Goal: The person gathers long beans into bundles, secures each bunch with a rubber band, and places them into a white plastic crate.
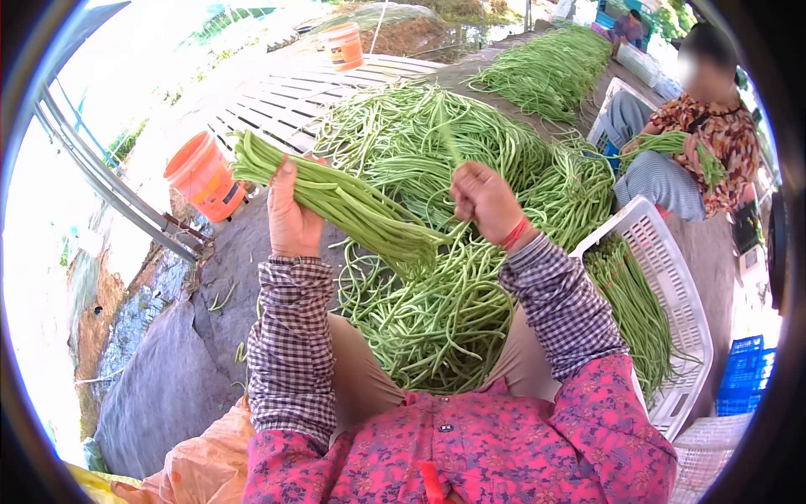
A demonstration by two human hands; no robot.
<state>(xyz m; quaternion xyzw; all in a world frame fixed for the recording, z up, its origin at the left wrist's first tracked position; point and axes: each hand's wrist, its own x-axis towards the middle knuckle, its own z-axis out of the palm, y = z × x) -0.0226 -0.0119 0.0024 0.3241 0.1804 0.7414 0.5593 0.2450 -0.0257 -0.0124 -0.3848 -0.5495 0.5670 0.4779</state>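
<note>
A thick bundle of long green beans (361, 206) lies across my left hand (294, 210), whose fingers wrap round it near one end. My right hand (489, 200) is closed in a pinch on a long bean (447, 126) that sticks up above the fist and looks blurred. Red bands circle my right wrist. Below and behind both hands spreads a large heap of loose long beans (437, 319), reaching between my knees and far forward.
At my right stands a white crate (672, 286) with bundled beans. A blue crate (743, 374) sits farther right. Orange buckets (206, 178) stand at the left and back, near wooden slats (285, 105). A seated person (705, 134) holds beans; another heap (554, 67) lies beyond.
</note>
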